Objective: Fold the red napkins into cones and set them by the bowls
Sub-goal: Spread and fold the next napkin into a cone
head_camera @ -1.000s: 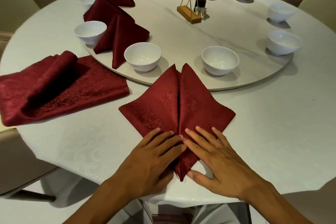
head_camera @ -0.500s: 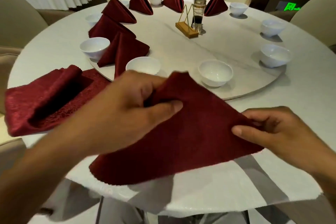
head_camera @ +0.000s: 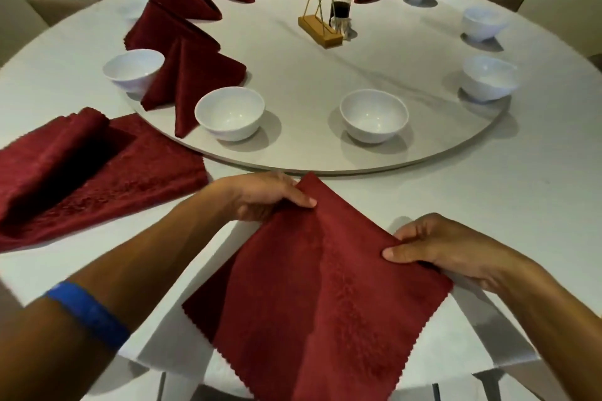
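A folded red napkin (head_camera: 325,296) lies smooth side up at the table's near edge, its lower part hanging over the edge. My left hand (head_camera: 260,195) pinches its far corner, thumb on top. My right hand (head_camera: 436,247) pinches its right corner. Two white bowls (head_camera: 229,112) (head_camera: 374,114) stand on the near rim of the turntable (head_camera: 325,159). Several folded red cones (head_camera: 189,78) stand by bowls along the left and far side.
A stack of unfolded red napkins (head_camera: 81,169) lies to the left on the tablecloth. A wooden stand (head_camera: 321,31) and a glass dispenser (head_camera: 342,0) sit mid-turntable. More white bowls (head_camera: 488,78) line the right rim. Chairs ring the table.
One second ago both hands pressed the napkin's folds flat. Then they lifted it and turned it over. Now it lies lower, with its smooth side up, a corner in each hand.
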The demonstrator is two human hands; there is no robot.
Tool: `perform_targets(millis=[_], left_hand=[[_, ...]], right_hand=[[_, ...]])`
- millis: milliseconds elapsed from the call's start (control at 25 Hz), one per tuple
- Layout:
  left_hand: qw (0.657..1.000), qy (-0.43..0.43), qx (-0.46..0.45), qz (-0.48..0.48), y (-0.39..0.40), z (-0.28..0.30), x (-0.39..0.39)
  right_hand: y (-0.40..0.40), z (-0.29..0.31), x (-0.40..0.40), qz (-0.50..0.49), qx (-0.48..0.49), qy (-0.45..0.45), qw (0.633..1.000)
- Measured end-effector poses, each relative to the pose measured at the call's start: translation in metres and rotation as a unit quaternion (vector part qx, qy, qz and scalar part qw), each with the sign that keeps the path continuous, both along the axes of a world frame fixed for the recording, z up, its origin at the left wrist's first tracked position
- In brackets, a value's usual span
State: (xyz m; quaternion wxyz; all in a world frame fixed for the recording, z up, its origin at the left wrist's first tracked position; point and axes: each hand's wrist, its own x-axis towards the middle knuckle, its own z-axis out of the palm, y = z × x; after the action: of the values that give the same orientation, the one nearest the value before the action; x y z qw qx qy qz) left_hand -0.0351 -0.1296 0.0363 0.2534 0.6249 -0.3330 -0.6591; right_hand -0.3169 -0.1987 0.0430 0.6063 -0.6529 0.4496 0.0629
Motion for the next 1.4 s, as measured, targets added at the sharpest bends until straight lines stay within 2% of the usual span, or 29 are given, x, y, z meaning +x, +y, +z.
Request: perform_targets(millis=[120, 160, 280, 440, 480, 520, 560, 600, 640, 680, 720, 800, 920, 1000, 1120, 1160, 1280, 1400], left_hand=[[0.977, -0.162, -0.120, 0.065, 0.005, -0.005, 0.009], [0.966, -0.189, -0.147, 0.095, 0.007, -0.007, 0.011], [0.960, -0.172, -0.154, 0.160, 0.010, -0.012, 0.003], [0.962, -0.126, -0.152, 0.186, 0.002, -0.011, -0.008], [0.958, -0.137, -0.169, 0.187, 0.002, -0.011, -0.011], [0.941, -0.208, -0.211, 0.165, 0.005, -0.012, -0.013], [0.896, -0.326, -0.278, 0.115, 0.009, -0.013, -0.017], [0.831, -0.429, -0.351, 0.041, 0.015, -0.016, -0.022], [0.779, -0.485, -0.395, -0.041, 0.022, -0.023, -0.028], [0.756, -0.511, -0.391, -0.117, 0.028, -0.031, -0.034], [0.747, -0.532, -0.361, -0.170, 0.033, -0.039, -0.038], [0.741, -0.556, -0.318, -0.203, 0.039, -0.055, -0.039], [0.735, -0.562, -0.322, -0.201, 0.041, -0.062, -0.037], [0.733, -0.561, -0.328, -0.199, 0.041, -0.064, -0.036], [0.728, -0.569, -0.329, -0.192, 0.040, -0.069, -0.034], [0.729, -0.568, -0.328, -0.194, 0.041, -0.070, -0.035], [0.732, -0.562, -0.327, -0.201, 0.040, -0.067, -0.036], [0.732, -0.560, -0.329, -0.207, 0.041, -0.065, -0.036]], right_hand=[[-0.004, 0.002, 0.016, -0.009, -0.098, 0.005, 0.995], [-0.005, 0.001, 0.029, -0.022, -0.138, 0.000, 0.990], [-0.006, -0.006, 0.081, -0.063, -0.199, -0.025, 0.978], [-0.007, -0.014, 0.127, -0.111, -0.173, -0.069, 0.976], [-0.007, -0.016, 0.129, -0.120, -0.185, -0.066, 0.973], [-0.005, -0.018, 0.128, -0.117, -0.227, -0.060, 0.965], [-0.002, -0.022, 0.124, -0.100, -0.304, -0.048, 0.946], [0.002, -0.026, 0.118, -0.070, -0.396, -0.039, 0.915], [0.008, -0.031, 0.112, -0.029, -0.471, -0.033, 0.881], [0.015, -0.036, 0.106, 0.021, -0.511, -0.018, 0.859], [0.021, -0.043, 0.104, 0.069, -0.518, 0.014, 0.853], [0.027, -0.053, 0.101, 0.140, -0.509, 0.089, 0.845], [0.031, -0.055, 0.070, 0.196, -0.499, 0.144, 0.832], [0.041, -0.057, 0.013, 0.200, -0.492, 0.157, 0.833], [0.066, -0.052, -0.067, 0.167, -0.538, 0.219, 0.797], [0.070, -0.047, -0.070, 0.152, -0.538, 0.225, 0.798], [0.063, -0.038, -0.008, 0.120, -0.559, 0.148, 0.807], [0.048, -0.046, 0.070, 0.162, -0.524, 0.077, 0.833]])
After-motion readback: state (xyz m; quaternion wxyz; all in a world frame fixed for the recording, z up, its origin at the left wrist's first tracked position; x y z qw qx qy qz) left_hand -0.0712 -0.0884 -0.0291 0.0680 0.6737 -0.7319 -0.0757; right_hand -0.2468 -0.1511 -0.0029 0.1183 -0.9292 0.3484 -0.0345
